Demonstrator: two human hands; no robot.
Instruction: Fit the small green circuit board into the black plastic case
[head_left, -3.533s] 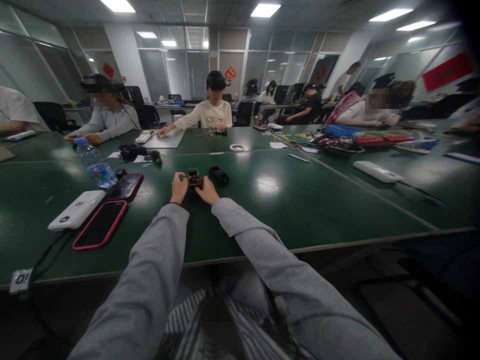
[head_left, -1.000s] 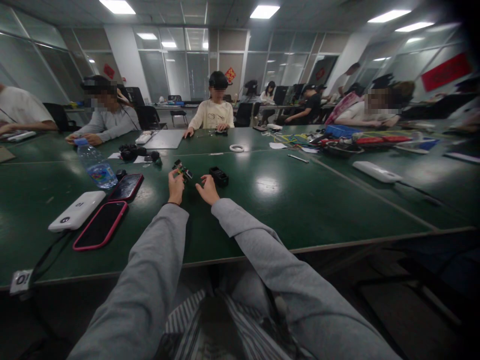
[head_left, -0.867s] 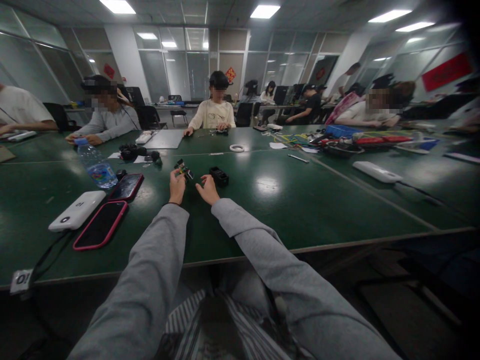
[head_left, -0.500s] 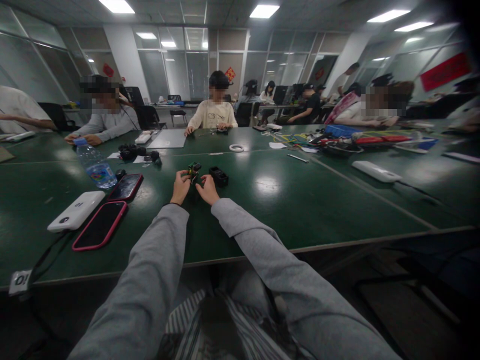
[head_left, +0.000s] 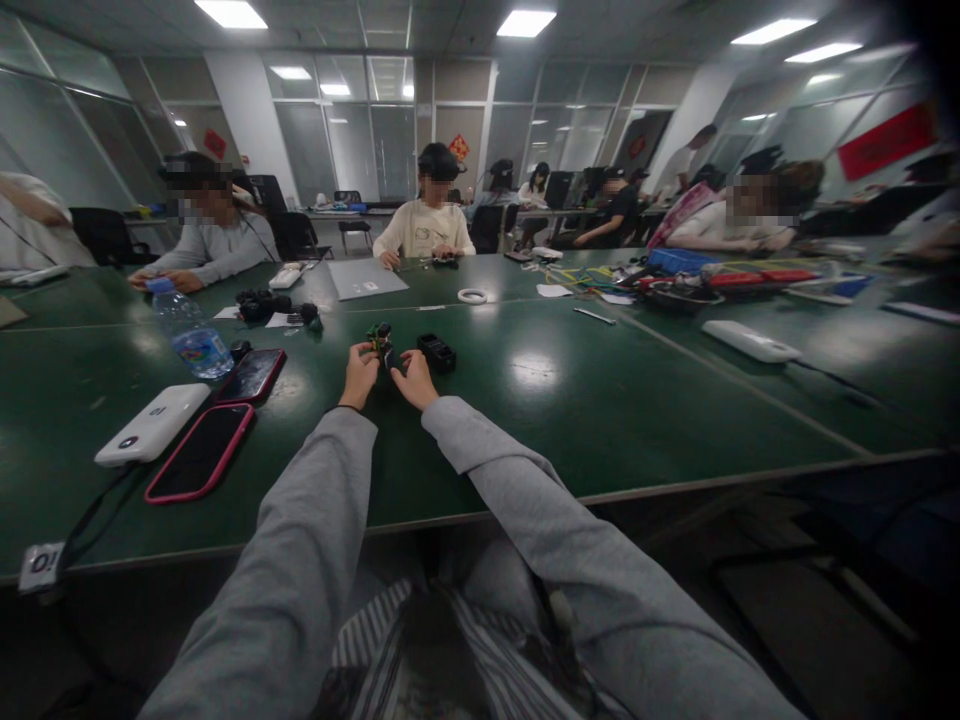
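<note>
While both hands meet at counter (head_left: 570,400) middle, small green-black gadget (head_left: 380,340) now upright between them, no longer tilted in left hand alone as second ago. Left to right: one white power bank (head_left: 152,423), two phones (head_left: 201,452), one water bottle (head_left: 189,328); left hand (head_left: 360,372) fingers pinch gadget; right hand (head_left: 415,378) fingers close on gadget base; one black block (head_left: 437,352) just beside.

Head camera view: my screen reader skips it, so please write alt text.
Both hands, left hand and right hand, hold a small dark part over a green table, beside a black block.
</note>
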